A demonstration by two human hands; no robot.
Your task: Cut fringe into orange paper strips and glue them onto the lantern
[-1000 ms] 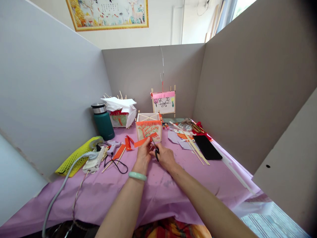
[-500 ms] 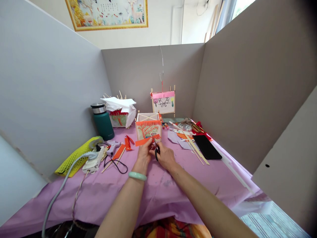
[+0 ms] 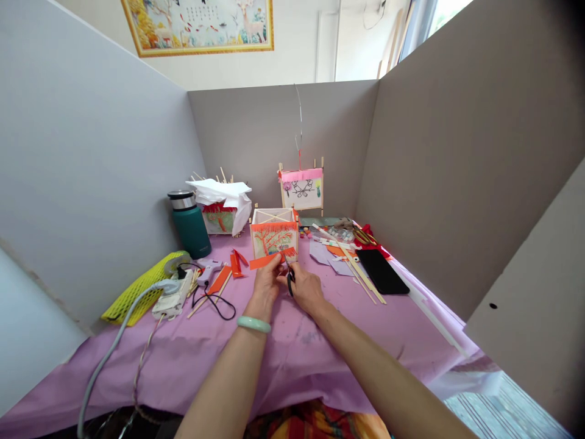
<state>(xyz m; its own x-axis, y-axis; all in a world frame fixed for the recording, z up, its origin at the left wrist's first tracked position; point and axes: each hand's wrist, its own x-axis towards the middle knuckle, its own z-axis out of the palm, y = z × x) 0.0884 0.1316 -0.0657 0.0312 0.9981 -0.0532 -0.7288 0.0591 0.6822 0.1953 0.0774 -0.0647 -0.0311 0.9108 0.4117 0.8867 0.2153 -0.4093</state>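
Observation:
My left hand [image 3: 267, 281] is closed on an orange paper strip [image 3: 260, 263], pinching it near its middle. The strip's right end is cut into a fringe. In my right hand [image 3: 307, 289] are scissors [image 3: 290, 279] with black handles, their blades at the strip's lower edge beside my left fingertips. Just behind both hands stands a box-shaped paper lantern [image 3: 274, 238] on a stick frame, with a tree drawn on its front and an orange fringe along the top. Part of its lower front is hidden by the strip and my fingers.
At left are a green bottle [image 3: 189, 225], a power strip [image 3: 174, 296], a glue gun [image 3: 209, 269] and folded orange paper [image 3: 236, 264]. A black phone [image 3: 382, 271] and wooden sticks [image 3: 363, 277] lie right. Another lantern [image 3: 301, 190] hangs behind. Grey partitions [image 3: 281, 122] enclose the table.
The scissors' handles have shifted slightly in my right hand. My left hand and the orange strip stay almost in the same place.

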